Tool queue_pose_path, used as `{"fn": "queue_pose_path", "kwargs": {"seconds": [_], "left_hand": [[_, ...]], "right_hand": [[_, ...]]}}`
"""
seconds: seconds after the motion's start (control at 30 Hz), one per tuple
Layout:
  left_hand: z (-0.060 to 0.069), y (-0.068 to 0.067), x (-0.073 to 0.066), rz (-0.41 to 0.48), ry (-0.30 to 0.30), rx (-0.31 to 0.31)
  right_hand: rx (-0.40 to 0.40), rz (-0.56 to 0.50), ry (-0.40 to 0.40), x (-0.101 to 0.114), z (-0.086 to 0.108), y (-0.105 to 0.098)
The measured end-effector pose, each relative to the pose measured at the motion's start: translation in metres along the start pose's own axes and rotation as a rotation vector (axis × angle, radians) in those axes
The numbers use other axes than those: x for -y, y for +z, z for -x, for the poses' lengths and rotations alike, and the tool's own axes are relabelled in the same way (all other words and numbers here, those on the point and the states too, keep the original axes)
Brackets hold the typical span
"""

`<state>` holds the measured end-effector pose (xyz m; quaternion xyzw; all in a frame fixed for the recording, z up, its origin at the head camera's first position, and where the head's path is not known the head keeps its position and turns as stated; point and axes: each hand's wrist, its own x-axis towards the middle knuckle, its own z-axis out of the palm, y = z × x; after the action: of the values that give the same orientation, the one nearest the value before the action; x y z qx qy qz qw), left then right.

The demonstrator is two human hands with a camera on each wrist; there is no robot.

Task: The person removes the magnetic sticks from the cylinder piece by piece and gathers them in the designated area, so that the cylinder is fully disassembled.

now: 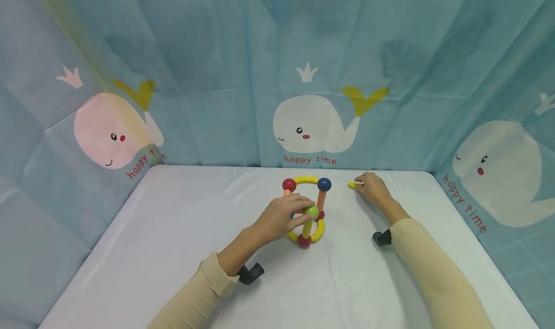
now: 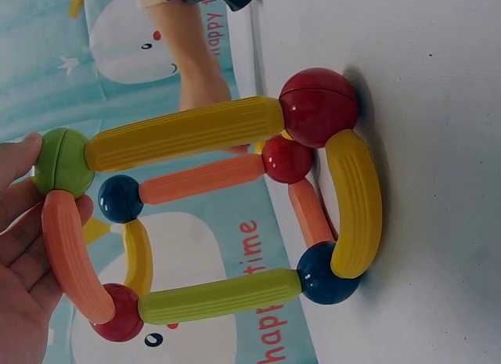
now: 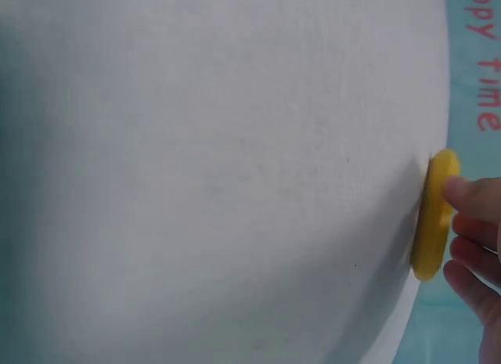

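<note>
A framework of coloured rods and balls stands on the white table; a yellow rod (image 2: pixel 188 133) joins its green ball (image 2: pixel 64 162) to a red ball (image 2: pixel 318 107). My left hand (image 1: pixel 281 217) pinches the green ball at the top front corner, thumb and fingers around it. In the left wrist view the left hand (image 2: pixel 25 243) also lies behind a curved orange rod (image 2: pixel 74 254). To the right of the framework, near the table's back edge, my right hand (image 1: pixel 374 188) holds a short curved yellow piece (image 3: pixel 433 223) between thumb and fingers, low at the table surface.
The white table (image 1: pixel 173 223) ends at a hanging blue curtain (image 1: pixel 208 102) with whale prints, which also runs along both sides. Black wrist straps with dark mounts (image 1: pixel 251 274) sit under both forearms.
</note>
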<state>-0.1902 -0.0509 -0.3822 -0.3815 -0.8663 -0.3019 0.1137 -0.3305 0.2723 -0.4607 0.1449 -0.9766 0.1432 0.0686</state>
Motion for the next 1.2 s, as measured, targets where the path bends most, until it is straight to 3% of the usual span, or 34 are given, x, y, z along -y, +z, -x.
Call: {"fn": "queue_pose_path", "kwargs": {"seconds": [0.33, 0.5, 0.83, 1.2], "left_hand": [[0.000, 0.000, 0.000, 0.004, 0.006, -0.002], [0.001, 0.000, 0.001, 0.004, 0.010, -0.016], [0.002, 0.001, 0.001, 0.000, 0.009, -0.012], [0.002, 0.002, 0.004, -0.032, 0.069, -0.032]], "right_hand": [[-0.158, -0.274, 0.012, 0.010, 0.032, -0.007], [-0.187, -0.361, 0.013, 0.026, 0.051, -0.015], [-0.102, -0.557, -0.021, 0.067, 0.077, -0.029], [-0.003, -0.779, -0.178, 0.111, 0.089, -0.031]]}}
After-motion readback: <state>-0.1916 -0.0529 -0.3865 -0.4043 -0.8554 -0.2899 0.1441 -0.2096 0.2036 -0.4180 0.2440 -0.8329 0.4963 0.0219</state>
